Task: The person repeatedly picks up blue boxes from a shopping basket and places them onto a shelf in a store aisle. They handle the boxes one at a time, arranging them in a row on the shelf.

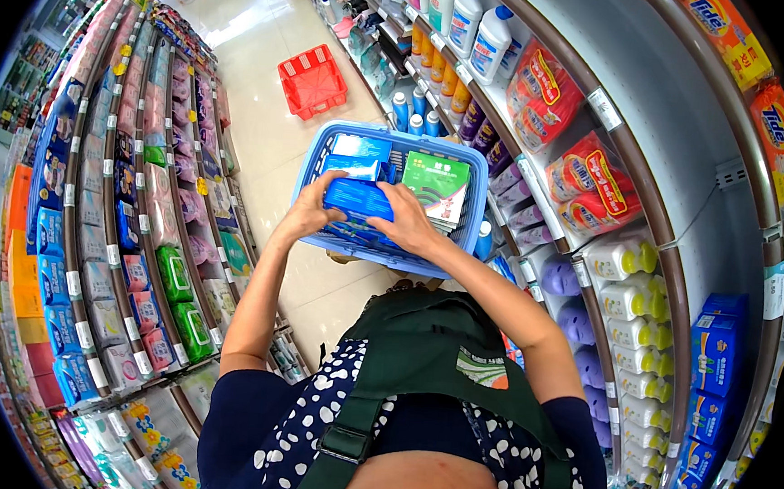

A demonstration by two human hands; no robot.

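A light-blue plastic basket [480,192] stands in front of me in the aisle, with several blue boxes and flat green-and-white boxes [437,180] in it. Between my two hands is a blue box [357,198] at the near left part of the basket. My left hand [311,210] grips its left end, thumb and fingers bent round it. At the right end, my right hand [409,223] closes on the same box. More blue boxes [359,147] lie beyond it, against the basket's far side. What lies under my palms is hidden.
A red plastic basket [311,82] sits on the tiled floor [243,39] farther up the aisle. Shelves [144,218] of soft packs run along the left. On the right, shelves hold white bottles [491,42], red bags [594,181] and blue packs [711,358].
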